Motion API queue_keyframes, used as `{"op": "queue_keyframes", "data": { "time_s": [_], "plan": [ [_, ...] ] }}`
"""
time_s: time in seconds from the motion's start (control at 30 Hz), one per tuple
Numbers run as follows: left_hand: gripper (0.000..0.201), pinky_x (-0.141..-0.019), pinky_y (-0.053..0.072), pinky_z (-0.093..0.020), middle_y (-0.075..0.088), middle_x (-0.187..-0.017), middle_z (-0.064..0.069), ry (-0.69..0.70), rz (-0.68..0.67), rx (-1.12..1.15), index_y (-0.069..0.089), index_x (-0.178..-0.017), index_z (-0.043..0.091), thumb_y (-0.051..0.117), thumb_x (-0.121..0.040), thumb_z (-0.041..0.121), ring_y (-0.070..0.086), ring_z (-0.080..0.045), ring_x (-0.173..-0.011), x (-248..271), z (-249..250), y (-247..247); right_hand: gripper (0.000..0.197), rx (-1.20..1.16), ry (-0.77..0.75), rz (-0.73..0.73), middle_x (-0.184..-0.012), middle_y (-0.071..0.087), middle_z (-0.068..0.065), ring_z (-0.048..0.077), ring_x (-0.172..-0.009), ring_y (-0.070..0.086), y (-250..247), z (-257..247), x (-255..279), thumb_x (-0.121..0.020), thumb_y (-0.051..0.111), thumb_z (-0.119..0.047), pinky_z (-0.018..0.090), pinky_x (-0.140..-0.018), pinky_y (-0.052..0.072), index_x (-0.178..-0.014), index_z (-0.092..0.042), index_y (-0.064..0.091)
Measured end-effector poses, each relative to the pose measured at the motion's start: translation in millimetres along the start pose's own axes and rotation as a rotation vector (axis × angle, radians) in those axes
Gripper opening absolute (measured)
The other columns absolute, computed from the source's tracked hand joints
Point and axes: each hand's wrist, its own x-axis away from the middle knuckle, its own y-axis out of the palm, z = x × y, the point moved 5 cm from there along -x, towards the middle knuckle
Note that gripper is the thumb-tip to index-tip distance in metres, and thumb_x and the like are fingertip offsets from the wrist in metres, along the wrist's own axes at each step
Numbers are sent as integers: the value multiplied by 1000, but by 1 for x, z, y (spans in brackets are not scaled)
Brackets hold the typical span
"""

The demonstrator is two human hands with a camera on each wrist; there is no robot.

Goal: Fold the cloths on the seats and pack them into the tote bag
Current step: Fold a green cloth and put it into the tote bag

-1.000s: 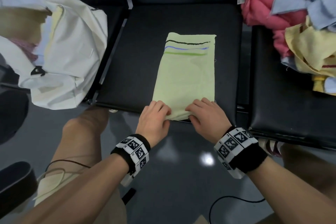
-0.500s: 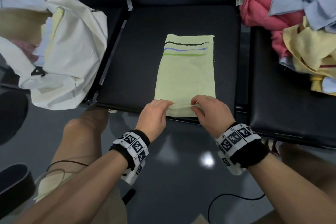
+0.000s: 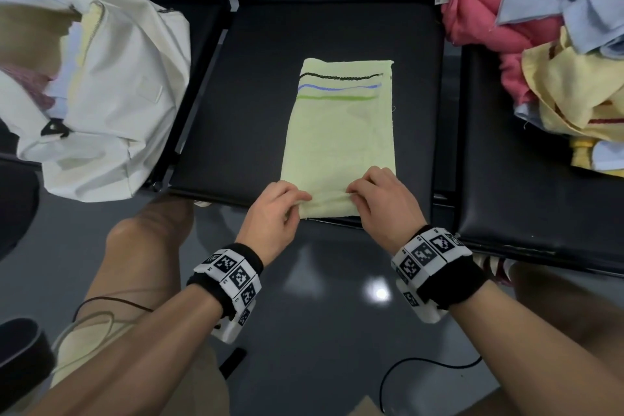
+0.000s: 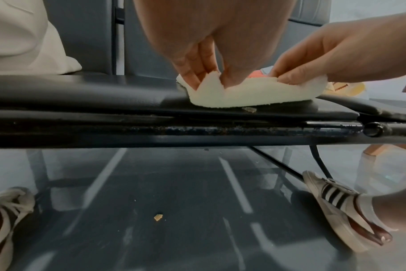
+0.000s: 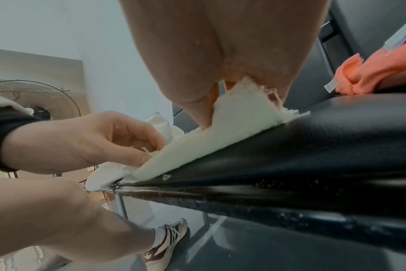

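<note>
my left hand point(image 3: 275, 209) and right hand point(image 3: 380, 201) each pinch the near edge of the yellow cloth point(image 3: 341, 138) on the middle seat point(image 3: 243, 132).

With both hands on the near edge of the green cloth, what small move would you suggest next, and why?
Probably lift that edge and carry it toward the striped far end. The left hand and right hand each pinch a near corner of the cloth, which lies long and flat on the seat.
</note>
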Motion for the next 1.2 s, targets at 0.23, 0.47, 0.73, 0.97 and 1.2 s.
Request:
{"op": "queue_keyframes", "data": {
  "time_s": [0.23,0.47,0.73,0.97,1.2],
  "plan": [
    [23,-74,48,-38,62,-98,2,59,-54,-109,69,-104,14,71,-82,7,55,-21,-90,5,2,9,6,16,18,-42,-87,62,-2,23,-86,57,-3,-2,1,-89,66,-19,36,-78,40,-94,-16,67],
    [24,-75,26,-25,58,-94,4,-4,-41,-112,72,-104,14,53,-92,6,48,-16,-90,0,1,11,14,46,30,51,-80,56,0,26,-79,51,-2,0,4,-90,60,-21,42,-69,45,-84,-14,71],
    [23,-65,43,-34,56,-82,4,-24,160,-158,66,-87,14,68,-78,-6,49,-15,-75,-5,9,4,8,59,125,-26,-72,61,-4,22,-73,57,-8,-4,3,-87,69,-20,30,-60,40,-83,-15,63],
    [20,-66,44,-34,61,-87,2,96,93,-174,71,-94,14,63,-84,-1,57,-19,-78,-3,11,10,11,106,75,-1,-81,59,-1,23,-80,56,-8,-5,8,-82,68,-23,32,-63,44,-80,-13,68],
    [34,-77,40,-31,58,-106,-1,81,43,-238,70,-112,16,77,-78,17,52,-19,-96,5,9,13,27,174,-12,-82,-100,55,0,25,-90,53,-3,-4,9,-71,79,-25,37,-72,44,-95,-16,68]
  ]
}}
